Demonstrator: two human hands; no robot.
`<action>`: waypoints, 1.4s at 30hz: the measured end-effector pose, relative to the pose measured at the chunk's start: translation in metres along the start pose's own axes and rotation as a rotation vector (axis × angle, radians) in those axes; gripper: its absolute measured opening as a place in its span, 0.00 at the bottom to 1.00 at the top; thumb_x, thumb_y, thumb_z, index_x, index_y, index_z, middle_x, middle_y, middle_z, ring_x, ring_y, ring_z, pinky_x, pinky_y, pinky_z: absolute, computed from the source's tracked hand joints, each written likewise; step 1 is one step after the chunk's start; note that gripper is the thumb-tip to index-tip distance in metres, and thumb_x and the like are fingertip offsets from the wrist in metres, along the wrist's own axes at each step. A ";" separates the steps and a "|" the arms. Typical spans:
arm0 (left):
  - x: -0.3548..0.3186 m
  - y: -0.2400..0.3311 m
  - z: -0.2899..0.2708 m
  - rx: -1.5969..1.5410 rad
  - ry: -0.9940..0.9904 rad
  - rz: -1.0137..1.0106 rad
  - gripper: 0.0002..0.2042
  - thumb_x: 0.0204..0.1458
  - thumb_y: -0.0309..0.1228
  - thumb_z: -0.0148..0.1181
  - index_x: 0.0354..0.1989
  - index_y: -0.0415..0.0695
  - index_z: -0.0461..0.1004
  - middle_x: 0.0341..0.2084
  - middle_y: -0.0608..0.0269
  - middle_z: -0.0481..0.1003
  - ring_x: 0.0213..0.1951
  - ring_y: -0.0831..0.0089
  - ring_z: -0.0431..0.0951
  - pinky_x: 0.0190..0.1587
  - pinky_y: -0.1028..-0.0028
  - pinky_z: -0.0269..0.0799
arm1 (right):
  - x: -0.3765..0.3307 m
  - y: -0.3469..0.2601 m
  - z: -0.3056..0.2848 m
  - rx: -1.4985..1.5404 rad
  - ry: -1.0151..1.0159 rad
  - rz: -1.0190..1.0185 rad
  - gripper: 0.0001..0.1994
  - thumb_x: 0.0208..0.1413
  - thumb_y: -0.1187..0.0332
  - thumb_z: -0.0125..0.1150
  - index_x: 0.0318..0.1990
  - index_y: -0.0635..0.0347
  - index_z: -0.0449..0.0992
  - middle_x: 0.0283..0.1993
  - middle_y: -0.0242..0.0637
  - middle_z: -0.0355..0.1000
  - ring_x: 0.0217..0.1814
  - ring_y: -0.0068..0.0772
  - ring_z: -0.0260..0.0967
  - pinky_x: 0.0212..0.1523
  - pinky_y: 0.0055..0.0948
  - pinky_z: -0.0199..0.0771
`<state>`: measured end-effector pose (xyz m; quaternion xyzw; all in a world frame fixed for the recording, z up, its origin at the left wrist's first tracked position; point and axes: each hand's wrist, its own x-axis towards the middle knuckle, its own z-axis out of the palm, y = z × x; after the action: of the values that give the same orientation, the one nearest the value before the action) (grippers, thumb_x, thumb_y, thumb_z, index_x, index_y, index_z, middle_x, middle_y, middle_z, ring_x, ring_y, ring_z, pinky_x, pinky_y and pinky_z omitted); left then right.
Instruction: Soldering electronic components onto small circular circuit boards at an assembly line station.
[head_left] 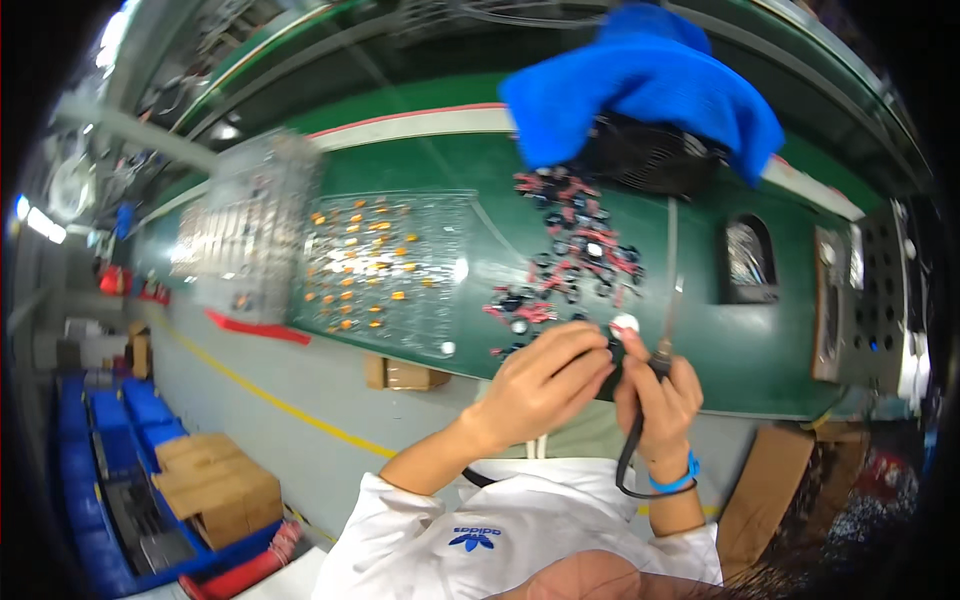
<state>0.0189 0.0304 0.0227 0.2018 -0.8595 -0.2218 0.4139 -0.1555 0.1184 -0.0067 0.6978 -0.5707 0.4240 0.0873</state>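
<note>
Presently, head view, right of centre: right hand (655, 402), grip is clamping a soldering iron (668, 342), tip pointing upward; left hand (545, 378), fingertips bunching beside a white disc (625, 322), any hold hidden; red-black parts (577, 242) are lying above, on the green desk (745, 355).

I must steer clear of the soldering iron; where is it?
In the head view, right of centre: the soldering iron is in the right hand, its tip right of the red-and-black parts.

A head-worn fisheye looks down at the nearby green bench (765, 355).
</note>
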 end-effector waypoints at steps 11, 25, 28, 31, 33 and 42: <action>-0.019 -0.061 -0.130 0.572 -0.071 -0.244 0.11 0.50 0.18 0.69 0.43 0.42 0.83 0.37 0.59 0.83 0.45 0.59 0.82 0.45 0.62 0.78 | -0.013 0.006 0.000 0.224 0.132 0.147 0.18 0.61 0.85 0.59 0.56 0.63 0.68 0.54 0.52 0.82 0.39 0.40 0.79 0.43 0.32 0.77; -0.011 -0.046 -0.070 -0.352 0.113 -0.436 0.10 0.50 0.09 0.66 0.40 0.33 0.83 0.44 0.55 0.78 0.46 0.69 0.81 0.50 0.72 0.79 | -0.030 0.021 -0.020 0.465 0.186 0.122 0.21 0.68 0.66 0.62 0.64 0.67 0.71 0.47 0.47 0.84 0.23 0.32 0.73 0.27 0.26 0.72; 0.010 -0.034 -0.037 -0.467 -0.019 -0.387 0.10 0.52 0.11 0.67 0.42 0.33 0.83 0.47 0.53 0.79 0.47 0.67 0.81 0.49 0.72 0.79 | -0.039 0.023 -0.029 0.479 0.198 0.176 0.27 0.69 0.56 0.62 0.65 0.68 0.70 0.41 0.48 0.84 0.22 0.31 0.70 0.25 0.27 0.71; 0.023 -0.027 -0.014 -0.526 -0.060 -0.412 0.10 0.53 0.13 0.67 0.43 0.34 0.83 0.44 0.55 0.81 0.44 0.69 0.82 0.47 0.72 0.79 | -0.039 0.022 -0.030 0.414 0.254 0.199 0.29 0.67 0.48 0.62 0.56 0.71 0.77 0.29 0.44 0.79 0.23 0.33 0.69 0.24 0.30 0.68; 0.030 -0.020 -0.002 -0.463 -0.075 -0.434 0.09 0.53 0.13 0.67 0.42 0.33 0.83 0.44 0.54 0.81 0.44 0.70 0.82 0.47 0.73 0.79 | -0.035 0.023 -0.030 0.389 0.273 0.175 0.26 0.65 0.51 0.65 0.45 0.75 0.79 0.24 0.42 0.72 0.23 0.36 0.68 0.24 0.32 0.65; 0.029 -0.019 0.014 -0.337 -0.099 -0.407 0.11 0.52 0.13 0.68 0.44 0.31 0.82 0.42 0.53 0.82 0.44 0.70 0.85 0.48 0.74 0.84 | -0.027 0.021 -0.031 0.372 0.201 0.207 0.13 0.47 0.73 0.73 0.40 0.71 0.81 0.20 0.34 0.68 0.17 0.33 0.65 0.20 0.29 0.63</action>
<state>-0.0058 0.0030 0.0224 0.2874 -0.7715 -0.4501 0.3459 -0.1893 0.1495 -0.0132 0.5940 -0.5398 0.5957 -0.0304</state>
